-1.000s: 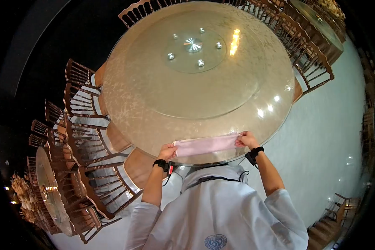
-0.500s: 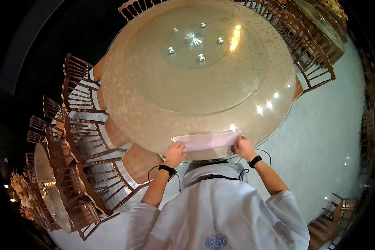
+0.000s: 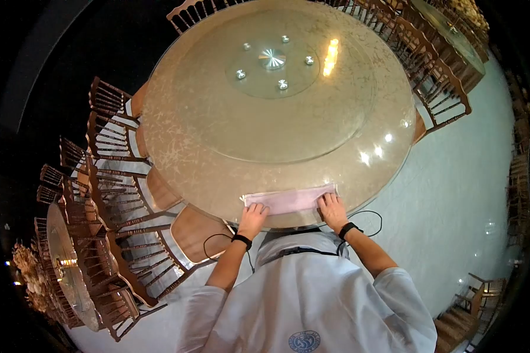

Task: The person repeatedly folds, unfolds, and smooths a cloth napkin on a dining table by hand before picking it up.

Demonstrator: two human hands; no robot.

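A pink cloth [image 3: 291,200], folded into a long strip, lies flat near the front edge of the round table [image 3: 194,147]. My left hand [image 3: 254,216] rests on the cloth's lower left part, with its fingers apart and pointing forward. On the lower right part of the cloth is my right hand [image 3: 333,210], its fingers also spread over the fabric. The undersides of both hands are hidden. Each wrist wears a black band with a dark cable near it.
A glass turntable [image 3: 277,129] covers the table's middle, with a shiny metal hub [image 3: 272,59] and small knobs. Wooden chairs [image 3: 171,259] line the left side, and another chair [image 3: 444,103] stands at the right. A second table [image 3: 70,265] is at the far left.
Both hands have loosened from the cloth's ends, opened and moved inward along its lower edge. The cloth now lies flat on the table.
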